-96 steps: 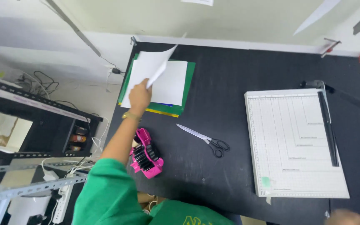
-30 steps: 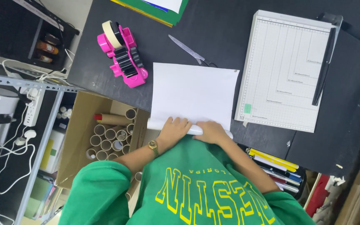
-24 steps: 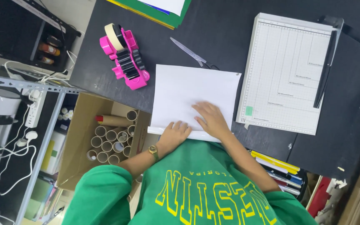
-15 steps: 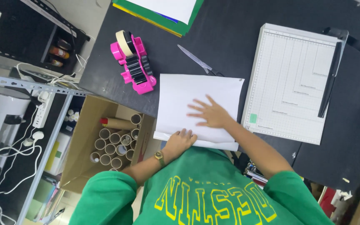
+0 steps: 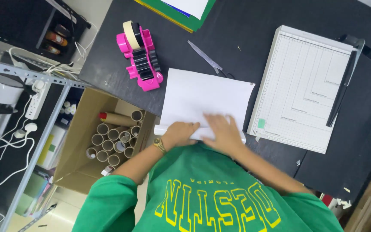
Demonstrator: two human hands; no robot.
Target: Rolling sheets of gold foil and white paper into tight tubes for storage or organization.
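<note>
A white paper sheet (image 5: 207, 96) lies on the black table (image 5: 245, 38), its near edge curled into a small roll at the table's front edge. My left hand (image 5: 180, 134), with a gold watch on the wrist, has its fingers curled over that rolled edge. My right hand (image 5: 225, 133) lies flat on the sheet beside it, fingers spread and blurred. Both hands touch the sheet's near edge, close together.
A pink tape dispenser (image 5: 140, 58) stands left of the sheet, scissors (image 5: 209, 60) lie behind it, and a white paper trimmer (image 5: 305, 86) lies to its right. A green folder stack (image 5: 185, 10) is at the back. A cardboard box of tubes (image 5: 108, 137) sits below the table's left edge.
The sheet came from the far stack to the table's front edge. In the last half second my right hand slid from the sheet's middle back to its near edge, beside my left hand.
</note>
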